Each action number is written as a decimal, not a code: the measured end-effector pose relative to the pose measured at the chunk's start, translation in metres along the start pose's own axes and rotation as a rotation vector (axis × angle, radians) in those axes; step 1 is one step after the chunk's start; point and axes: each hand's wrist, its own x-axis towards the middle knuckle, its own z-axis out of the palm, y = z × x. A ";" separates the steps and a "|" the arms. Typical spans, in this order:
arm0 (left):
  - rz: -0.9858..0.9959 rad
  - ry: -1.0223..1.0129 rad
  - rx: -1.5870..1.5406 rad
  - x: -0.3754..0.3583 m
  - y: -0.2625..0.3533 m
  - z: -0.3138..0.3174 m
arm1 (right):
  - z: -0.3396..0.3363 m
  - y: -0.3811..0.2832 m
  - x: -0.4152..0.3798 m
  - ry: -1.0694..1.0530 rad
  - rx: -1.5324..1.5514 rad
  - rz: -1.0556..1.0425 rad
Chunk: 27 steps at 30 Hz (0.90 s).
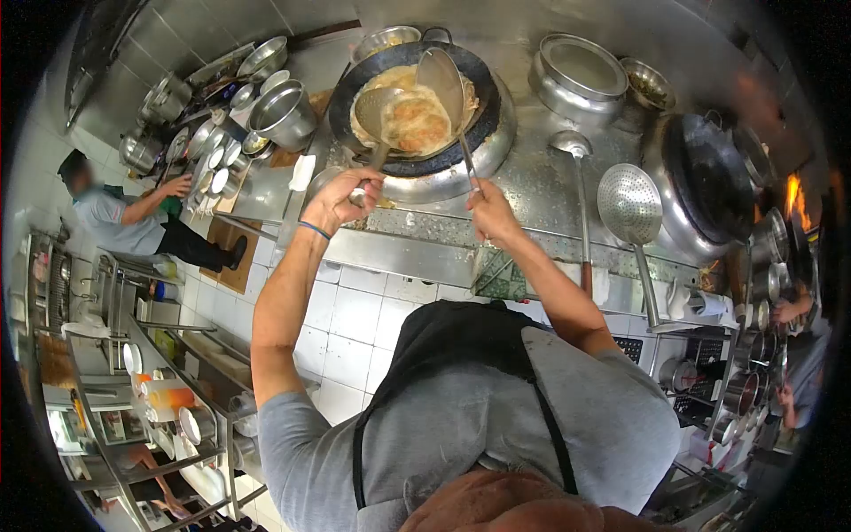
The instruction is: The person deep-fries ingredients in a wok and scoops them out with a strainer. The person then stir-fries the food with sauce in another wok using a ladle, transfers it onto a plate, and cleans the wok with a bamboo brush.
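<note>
A large black wok (341, 106) sits on the stove, with bubbling oil and golden-brown food (417, 124) inside it. My left hand (344, 197) is closed round the handle of a perforated skimmer (377, 108), whose bowl is over the left part of the oil. In my right hand (490, 211) is the handle of a second strainer (441, 82), its bowl tilted over the right part of the wok. Both hands are in front of the wok's near rim.
Right of the wok lie a ladle (570, 144), a perforated skimmer (629, 204) and a lidded pot (581, 75). Another black wok (709, 177) stands farther right, near flames (798, 202). Metal pots (284, 115) crowd the left counter. A person (124, 213) stands at far left; another person's hand (792, 309) shows far right.
</note>
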 end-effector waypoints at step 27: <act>0.210 -0.239 -0.336 -0.039 -0.054 0.024 | -0.004 0.013 -0.010 -0.089 0.503 0.099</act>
